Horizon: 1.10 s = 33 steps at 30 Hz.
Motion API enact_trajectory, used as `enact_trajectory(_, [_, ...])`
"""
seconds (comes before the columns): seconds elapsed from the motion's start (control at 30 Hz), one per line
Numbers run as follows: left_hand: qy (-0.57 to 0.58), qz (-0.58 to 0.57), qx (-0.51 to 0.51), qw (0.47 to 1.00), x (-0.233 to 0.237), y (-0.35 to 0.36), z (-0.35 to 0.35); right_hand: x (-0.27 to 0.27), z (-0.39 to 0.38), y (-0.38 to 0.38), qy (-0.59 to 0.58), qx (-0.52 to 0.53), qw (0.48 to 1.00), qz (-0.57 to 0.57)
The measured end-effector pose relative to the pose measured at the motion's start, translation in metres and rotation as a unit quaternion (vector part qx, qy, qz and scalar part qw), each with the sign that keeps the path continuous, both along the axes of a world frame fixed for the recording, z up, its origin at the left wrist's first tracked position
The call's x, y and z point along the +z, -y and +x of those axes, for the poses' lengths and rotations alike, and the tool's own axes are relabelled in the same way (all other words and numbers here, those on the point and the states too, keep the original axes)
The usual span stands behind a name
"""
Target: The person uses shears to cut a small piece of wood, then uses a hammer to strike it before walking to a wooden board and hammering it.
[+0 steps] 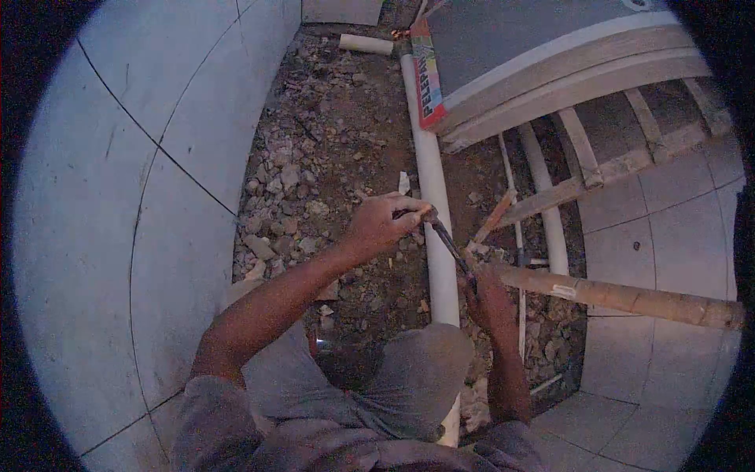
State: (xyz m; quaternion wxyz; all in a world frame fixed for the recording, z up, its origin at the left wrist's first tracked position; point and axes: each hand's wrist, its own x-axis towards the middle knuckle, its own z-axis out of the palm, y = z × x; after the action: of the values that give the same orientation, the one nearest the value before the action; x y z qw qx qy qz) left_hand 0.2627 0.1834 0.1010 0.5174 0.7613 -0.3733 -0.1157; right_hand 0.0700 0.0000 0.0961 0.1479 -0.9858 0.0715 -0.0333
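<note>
A long white plastic pipe (430, 169) runs along the dug-out ground between my knees and away from me. Across it lies a dark, narrow, bar-like tool (447, 238), whose exact kind I cannot make out. My left hand (383, 226) is closed on the tool's far end, just over the pipe's left side. On the pipe's right, my right hand (489, 303) is wrapped around the near end, its fingers partly hidden. A small white scrap (404, 183) lies beside the pipe near my left hand.
Rubble (287, 177) covers the trench. A wooden ladder (578, 149) and a bamboo pole (629, 297) lie at the right. A framed panel (566, 90) with a printed red carton (429, 86) is at the top. A short white pipe (366, 44) lies farther off; a tiled wall (157, 197) stands left.
</note>
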Motion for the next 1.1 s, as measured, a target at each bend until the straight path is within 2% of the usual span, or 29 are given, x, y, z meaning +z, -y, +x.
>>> enact_trajectory(0.1, [0.013,-0.036,-0.010,0.999,-0.006,0.001,0.002,0.004,0.000,-0.001,0.032,0.002,0.999,0.001])
enact_trajectory(0.17, [0.021,-0.032,-0.004,0.999,-0.010,0.002,0.002,0.014,0.002,-0.005,-0.068,-0.037,0.997,0.026])
enact_trajectory(0.3, [0.011,-0.035,-0.011,0.999,-0.005,0.001,0.002,0.003,0.003,-0.008,-0.095,-0.071,0.993,-0.008])
enact_trajectory(0.37, [0.004,-0.032,-0.015,0.999,-0.003,0.001,0.003,-0.001,0.004,-0.009,-0.067,-0.070,0.991,0.090])
enact_trajectory(0.47, [-0.019,-0.022,-0.032,0.999,-0.009,0.001,0.003,0.003,0.010,-0.012,-0.123,-0.119,0.974,0.150])
enact_trajectory(0.53, [-0.036,-0.014,-0.046,0.998,-0.010,0.000,0.003,-0.015,0.010,-0.005,-0.121,-0.104,0.978,0.134])
enact_trajectory(0.6, [0.032,-0.005,-0.026,0.999,-0.007,-0.001,0.003,-0.026,0.007,0.000,-0.118,-0.089,0.982,0.119])
enact_trajectory(0.67, [0.047,0.006,-0.023,0.999,-0.005,0.000,0.004,-0.023,0.009,-0.004,-0.110,-0.097,0.975,0.164])
enact_trajectory(0.83, [0.061,-0.007,-0.024,0.998,-0.012,0.000,0.004,-0.039,0.013,0.001,-0.168,-0.103,0.966,0.168])
enact_trajectory(0.93, [0.019,0.024,-0.062,0.998,-0.011,-0.004,0.004,-0.029,0.013,-0.006,-0.189,-0.118,0.960,0.170])
enact_trajectory(1.0, [0.170,0.136,-0.067,0.974,-0.026,-0.004,0.004,-0.036,0.011,-0.007,-0.188,-0.127,0.959,0.169])
enact_trajectory(1.03, [0.170,0.137,-0.064,0.974,-0.025,-0.004,0.004,-0.056,0.004,-0.002,-0.151,-0.117,0.970,0.151])
enact_trajectory(1.1, [0.147,0.204,-0.142,0.958,-0.023,-0.002,0.006,-0.069,-0.002,-0.002,-0.115,-0.103,0.979,0.134])
